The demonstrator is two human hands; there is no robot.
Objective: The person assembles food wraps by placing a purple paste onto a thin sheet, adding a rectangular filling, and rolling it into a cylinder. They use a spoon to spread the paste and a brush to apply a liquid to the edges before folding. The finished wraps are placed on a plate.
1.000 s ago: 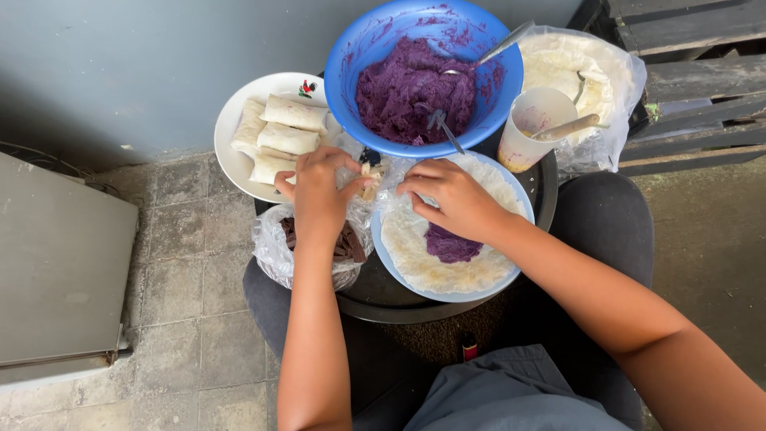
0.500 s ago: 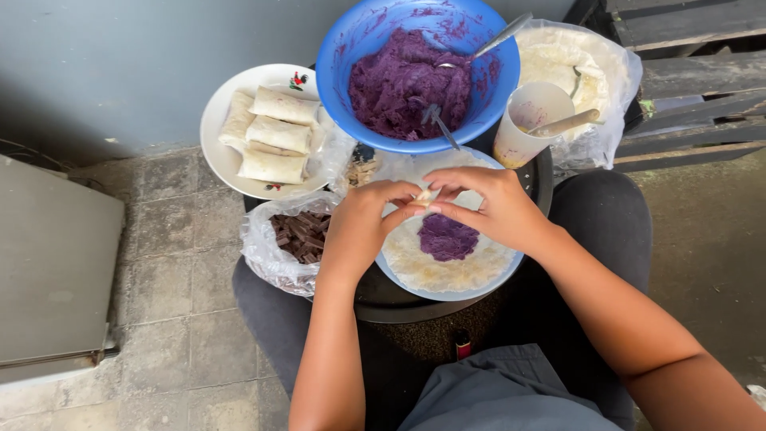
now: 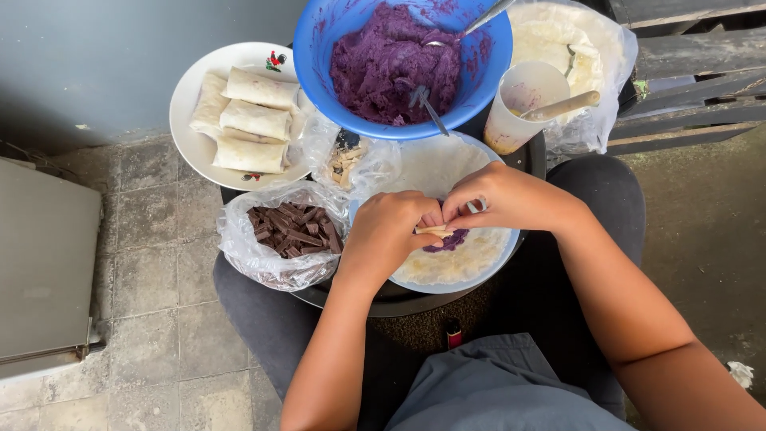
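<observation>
over wrapper, left hand, right hand pinching

Bright, even daylight throughout, soft and without hard glare. Faint sheen only on the blue bowl rim and the clear plastic bag. Gentle shadow beneath the forearms and under the round tray. Sharp across the middle; slight wide-angle stretch toward the corners. No motion blur.

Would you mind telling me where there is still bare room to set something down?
The round tray is crowded edge to edge. Bare room lies on the tiled floor, bordered by the chocolate bag, the plate of rolls and the grey box.
</observation>
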